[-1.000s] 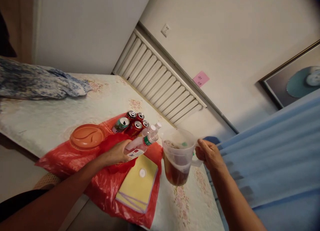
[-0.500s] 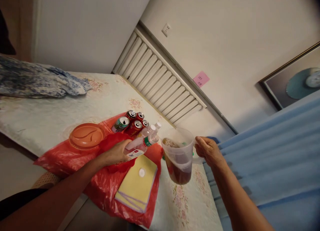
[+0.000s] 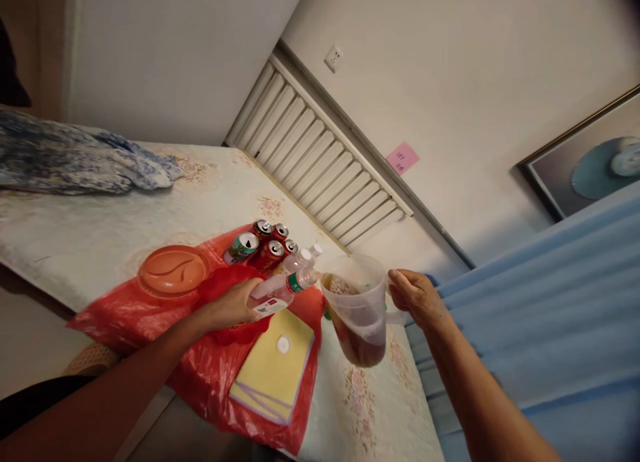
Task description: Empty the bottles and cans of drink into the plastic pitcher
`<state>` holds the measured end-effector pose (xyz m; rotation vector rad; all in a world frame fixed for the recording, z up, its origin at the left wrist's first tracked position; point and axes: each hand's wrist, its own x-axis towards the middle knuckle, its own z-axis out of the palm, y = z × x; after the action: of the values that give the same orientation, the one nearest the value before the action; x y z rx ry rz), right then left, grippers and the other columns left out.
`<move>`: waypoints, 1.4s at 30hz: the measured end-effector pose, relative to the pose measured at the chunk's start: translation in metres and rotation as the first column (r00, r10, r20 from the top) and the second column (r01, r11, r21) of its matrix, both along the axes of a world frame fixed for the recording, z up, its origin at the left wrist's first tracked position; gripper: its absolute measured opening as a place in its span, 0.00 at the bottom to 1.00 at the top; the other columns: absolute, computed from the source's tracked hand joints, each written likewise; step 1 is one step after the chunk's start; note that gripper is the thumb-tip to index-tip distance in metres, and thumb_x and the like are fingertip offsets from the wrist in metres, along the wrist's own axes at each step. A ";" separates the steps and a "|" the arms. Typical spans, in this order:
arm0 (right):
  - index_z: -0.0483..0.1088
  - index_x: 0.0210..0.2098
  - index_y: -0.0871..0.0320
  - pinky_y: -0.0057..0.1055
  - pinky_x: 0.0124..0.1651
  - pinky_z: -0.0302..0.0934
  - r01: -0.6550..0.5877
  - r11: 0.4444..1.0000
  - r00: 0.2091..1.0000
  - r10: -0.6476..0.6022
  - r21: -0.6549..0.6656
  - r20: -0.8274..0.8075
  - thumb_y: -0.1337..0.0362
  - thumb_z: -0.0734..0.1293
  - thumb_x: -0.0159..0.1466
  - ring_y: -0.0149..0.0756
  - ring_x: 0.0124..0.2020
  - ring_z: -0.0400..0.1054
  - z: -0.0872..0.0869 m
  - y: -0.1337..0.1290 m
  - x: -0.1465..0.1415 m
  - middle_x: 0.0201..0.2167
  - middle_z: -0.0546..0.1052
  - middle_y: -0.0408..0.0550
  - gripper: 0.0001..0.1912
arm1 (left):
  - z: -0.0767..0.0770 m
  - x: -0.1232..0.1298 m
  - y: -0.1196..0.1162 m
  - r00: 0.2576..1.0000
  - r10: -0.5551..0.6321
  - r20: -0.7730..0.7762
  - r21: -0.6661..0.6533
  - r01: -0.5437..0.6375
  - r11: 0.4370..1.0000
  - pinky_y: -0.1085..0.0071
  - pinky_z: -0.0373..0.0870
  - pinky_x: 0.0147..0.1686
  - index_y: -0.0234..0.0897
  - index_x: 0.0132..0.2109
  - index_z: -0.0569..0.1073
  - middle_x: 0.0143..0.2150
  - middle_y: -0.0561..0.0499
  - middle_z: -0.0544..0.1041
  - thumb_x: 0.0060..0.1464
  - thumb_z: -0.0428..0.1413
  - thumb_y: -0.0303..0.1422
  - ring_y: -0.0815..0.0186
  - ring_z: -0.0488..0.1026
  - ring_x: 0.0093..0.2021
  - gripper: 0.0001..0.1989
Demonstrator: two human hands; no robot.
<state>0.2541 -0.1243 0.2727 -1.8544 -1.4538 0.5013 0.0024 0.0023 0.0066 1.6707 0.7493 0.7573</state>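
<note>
My left hand (image 3: 234,307) is closed around a clear plastic bottle (image 3: 273,293) with a green band near its neck. The bottle lies tilted, its mouth towards the pitcher's lip. By its handle, my right hand (image 3: 417,299) grips a translucent plastic pitcher (image 3: 361,315), tipped to the left. Brown foamy liquid (image 3: 345,287) inside reaches close to the lip. Whether any runs into the bottle is hard to make out. A white cap (image 3: 283,344) rests on a folded yellow cloth (image 3: 273,375) below the bottle.
Several drink cans (image 3: 273,254) and more clear bottles (image 3: 300,257) stand behind my left hand. An orange lid-like dish (image 3: 174,270) sits on a red plastic bag (image 3: 200,375) over the flowered tablecloth (image 3: 215,189). Patterned fabric (image 3: 75,159) lies at left; a blue curtain (image 3: 525,322) hangs at right.
The pitcher has tipped slightly further left, its lip nearer the bottle mouth, and the liquid has shifted towards the lip. The bottle's body looks darker. My left hand has hardly moved.
</note>
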 end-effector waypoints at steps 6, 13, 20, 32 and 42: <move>0.57 0.16 0.55 0.23 0.14 0.40 0.002 1.000 1.000 -0.001 -0.009 0.024 0.41 0.70 0.55 0.22 0.13 0.43 0.003 0.000 -0.004 0.10 0.56 0.35 0.28 | -0.003 0.001 0.001 1.000 -0.008 -0.008 0.033 0.008 0.999 0.68 0.69 0.36 0.38 0.46 0.68 0.42 0.50 0.78 0.40 0.59 0.37 0.55 0.75 0.42 0.23; 0.58 0.17 0.55 0.24 0.14 0.41 -0.004 1.000 0.999 0.004 -0.003 0.053 0.40 0.69 0.55 0.23 0.12 0.45 0.004 0.001 0.001 0.10 0.57 0.36 0.28 | 0.000 0.000 0.001 1.000 0.008 -0.007 0.010 -0.008 1.000 0.69 0.68 0.36 0.38 0.47 0.68 0.42 0.49 0.77 0.38 0.59 0.36 0.56 0.75 0.42 0.25; 0.58 0.17 0.54 0.24 0.15 0.41 0.003 1.000 0.995 -0.001 -0.020 0.095 0.40 0.68 0.55 0.23 0.12 0.46 0.007 0.001 0.004 0.09 0.58 0.36 0.28 | 0.009 -0.004 -0.002 1.000 0.019 -0.021 0.006 -0.019 1.000 0.69 0.67 0.34 0.38 0.44 0.69 0.41 0.49 0.77 0.37 0.59 0.35 0.55 0.74 0.42 0.22; 0.58 0.17 0.55 0.24 0.16 0.40 0.024 0.998 0.991 -0.017 -0.052 0.134 0.39 0.68 0.55 0.23 0.12 0.46 0.011 0.001 0.003 0.10 0.58 0.36 0.29 | 0.002 -0.003 0.001 0.999 0.023 -0.024 0.026 -0.022 0.999 0.67 0.68 0.40 0.37 0.51 0.67 0.48 0.46 0.76 0.37 0.58 0.33 0.53 0.74 0.47 0.29; 0.58 0.17 0.55 0.25 0.16 0.40 0.015 0.998 0.991 -0.008 -0.054 0.135 0.38 0.68 0.55 0.23 0.12 0.46 0.014 0.000 0.003 0.10 0.57 0.36 0.29 | -0.002 0.000 0.002 0.999 0.036 -0.006 0.023 -0.036 0.999 0.68 0.67 0.36 0.38 0.47 0.69 0.43 0.49 0.77 0.37 0.59 0.33 0.54 0.74 0.43 0.25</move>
<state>0.2574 -0.1245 0.2868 -1.9720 -1.5299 0.4213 0.0024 0.0044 0.0044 1.6846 0.7798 0.7889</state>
